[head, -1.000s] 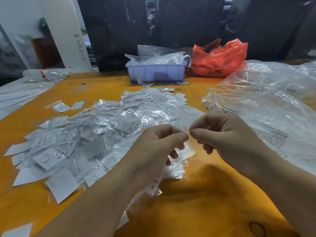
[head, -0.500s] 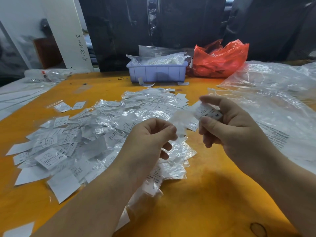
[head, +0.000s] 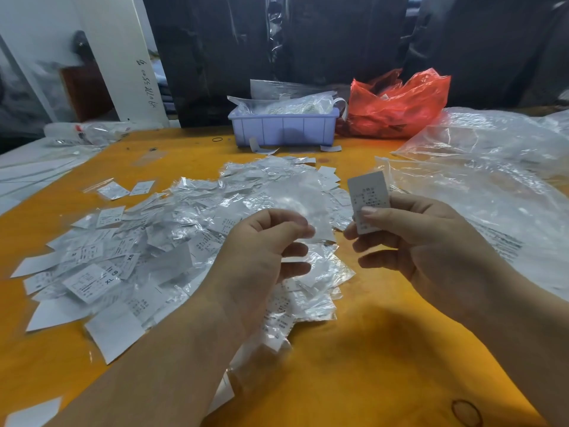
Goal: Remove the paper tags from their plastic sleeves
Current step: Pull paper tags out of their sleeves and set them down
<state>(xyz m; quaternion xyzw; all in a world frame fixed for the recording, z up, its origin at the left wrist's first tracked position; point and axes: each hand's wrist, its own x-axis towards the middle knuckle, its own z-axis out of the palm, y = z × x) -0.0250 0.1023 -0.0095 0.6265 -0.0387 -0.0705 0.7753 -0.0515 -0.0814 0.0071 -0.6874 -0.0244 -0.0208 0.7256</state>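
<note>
My right hand [head: 412, 238] pinches a white paper tag [head: 368, 195] with small print, held upright and free of any plastic. A little to its left, my left hand [head: 264, 248] pinches a clear, empty plastic sleeve [head: 295, 201] that stands up above its fingers. The two hands are a short gap apart above the orange table [head: 369, 349]. Under and left of them lies a wide heap of paper tags and clear sleeves [head: 147, 241], some marked XL, XS or S.
A lilac plastic bin [head: 284, 129] holding bagged tags stands at the table's far side, with a red plastic bag [head: 397, 109] to its right. Large clear plastic bags [head: 492, 186] cover the right side. A white panel [head: 123, 57] leans at the back left.
The hands were together on one sleeved tag. My right hand drew the tag out to the right and raised it; my left hand kept the emptied sleeve.
</note>
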